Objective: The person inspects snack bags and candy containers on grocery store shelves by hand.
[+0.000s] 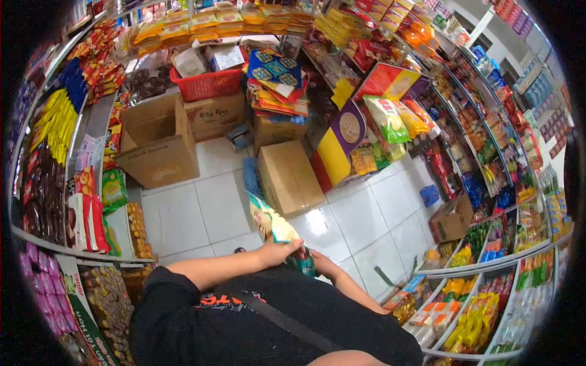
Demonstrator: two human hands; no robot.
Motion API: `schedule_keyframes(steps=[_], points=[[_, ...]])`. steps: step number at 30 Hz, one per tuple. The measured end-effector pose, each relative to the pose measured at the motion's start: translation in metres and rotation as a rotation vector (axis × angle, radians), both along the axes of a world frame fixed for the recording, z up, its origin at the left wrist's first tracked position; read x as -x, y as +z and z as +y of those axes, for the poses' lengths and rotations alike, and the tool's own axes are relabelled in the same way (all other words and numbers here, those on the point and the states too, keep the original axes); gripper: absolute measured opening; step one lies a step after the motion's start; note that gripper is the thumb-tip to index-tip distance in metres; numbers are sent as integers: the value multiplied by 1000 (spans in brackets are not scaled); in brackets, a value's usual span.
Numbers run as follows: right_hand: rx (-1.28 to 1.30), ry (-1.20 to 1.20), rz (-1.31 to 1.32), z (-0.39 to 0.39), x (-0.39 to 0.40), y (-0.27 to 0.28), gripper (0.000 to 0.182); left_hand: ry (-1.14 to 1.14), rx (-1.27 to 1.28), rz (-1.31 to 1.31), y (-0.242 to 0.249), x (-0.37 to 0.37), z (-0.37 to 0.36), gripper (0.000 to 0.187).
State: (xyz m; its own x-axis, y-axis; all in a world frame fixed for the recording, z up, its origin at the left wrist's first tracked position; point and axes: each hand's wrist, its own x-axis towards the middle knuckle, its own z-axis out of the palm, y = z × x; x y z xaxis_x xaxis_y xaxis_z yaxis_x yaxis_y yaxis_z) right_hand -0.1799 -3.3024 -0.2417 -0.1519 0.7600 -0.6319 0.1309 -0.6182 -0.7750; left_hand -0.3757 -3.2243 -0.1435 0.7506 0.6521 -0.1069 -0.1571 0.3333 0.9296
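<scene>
My left hand [281, 251] is closed on a cream-and-teal snack bag [268, 221] in front of my chest. The bag slants up and away to the left, over the white floor. Close by, my right hand [320, 264] is curled at the bag's lower end, where a teal part shows between both hands. Some of its fingers are hidden behind the bag. Just past the bag stands a closed cardboard box [290, 177].
An open cardboard box [155, 149] stands at the left. Behind are a red basket [209, 84] and a pile of packets [278, 97]. A yellow-purple display carton [339, 143] with snack bags stands at the right. Stocked shelves [482, 262] curve around; white tiles [226, 204] cover the floor.
</scene>
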Motion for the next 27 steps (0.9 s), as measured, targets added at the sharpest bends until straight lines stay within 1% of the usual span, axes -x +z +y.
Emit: schedule_keyframes(steps=[1,2,3,4,5,7,8,9,11,13,16,17,18,21,24,27], points=[[-15,-77,27,-12,-4,-1,26,11,32,20,3,-2,-6,30],[-59,-106,19,-22,-5,3,26,27,26,-14,-1,-6,-13,32],[-102,-129,8,-28,-4,9,26,46,-31,-15,-5,-11,-21,35],[-143,-143,-8,-33,-4,16,26,-2,-82,32,-8,-14,-26,34],[-160,-232,28,-42,-3,25,26,-42,-129,78,-12,-18,-35,33],[-185,-388,106,-65,7,53,24,-41,-290,137,-20,-37,-66,30],[-120,-337,-66,-78,11,73,27,-38,-373,180,-22,-41,-82,28],[-105,-348,-8,-94,1,54,29,-95,-340,132,-24,-45,-104,27],[-137,-487,50,-133,0,35,30,-238,-296,46,-28,-51,-149,26],[-255,-834,409,-167,-13,-30,28,-421,-246,-34,-10,-45,-184,28],[-221,-995,548,-214,-22,-45,28,-525,-234,-62,-23,-52,-229,29],[-203,-1021,551,-230,-23,-42,27,-583,-227,-86,-24,-55,-240,29],[-194,-1040,541,-242,-25,-37,27,-712,-208,-94,-25,-59,-249,37],[-201,-1103,511,-280,-36,-19,27,-894,-207,-116,-6,-69,-278,26],[-242,-1154,439,-300,-45,8,26,-1089,-330,-323,-7,-86,-294,25],[-321,-1158,330,-313,-43,40,26,-1169,-417,-261,-14,-94,-309,26]])
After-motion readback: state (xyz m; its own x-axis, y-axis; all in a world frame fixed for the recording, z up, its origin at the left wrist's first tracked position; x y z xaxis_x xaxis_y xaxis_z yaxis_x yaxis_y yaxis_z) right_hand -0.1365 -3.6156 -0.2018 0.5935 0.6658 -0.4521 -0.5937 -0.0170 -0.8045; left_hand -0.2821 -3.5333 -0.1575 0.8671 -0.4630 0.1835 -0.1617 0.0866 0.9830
